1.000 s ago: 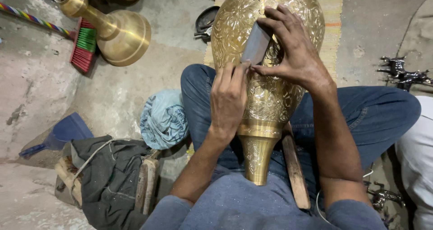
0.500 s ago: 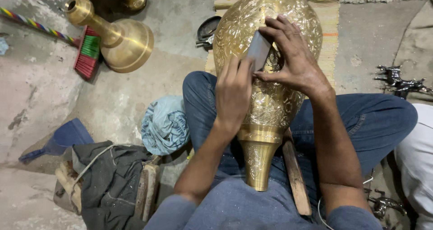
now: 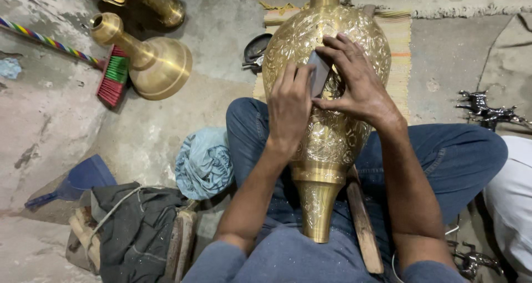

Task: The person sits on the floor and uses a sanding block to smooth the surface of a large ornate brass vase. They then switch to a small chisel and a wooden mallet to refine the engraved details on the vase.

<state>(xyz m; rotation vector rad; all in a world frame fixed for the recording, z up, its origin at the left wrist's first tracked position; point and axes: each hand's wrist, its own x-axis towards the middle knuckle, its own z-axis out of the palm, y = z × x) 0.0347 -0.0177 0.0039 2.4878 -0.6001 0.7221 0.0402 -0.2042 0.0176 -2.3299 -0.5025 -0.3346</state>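
Brass vase (image 3: 327, 122) lies across the lap, neck toward the body, its far end on a striped mat (image 3: 400, 44). Right hand (image 3: 357, 86) pinches a flat grey block (image 3: 318, 72) against the engraved belly. Left hand (image 3: 289, 105) rests flat on the vase, fingers pressed to the block's edge, gripping nothing. Step in hand: rubbing the engraved surface, by the look of it. Next stroke calls for even pressure and a steady vase.

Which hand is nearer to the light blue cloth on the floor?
Left. The left hand lies on the brass vase, just up and right of the blue cloth. The right hand holds a flat grey tool farther right on the vase.
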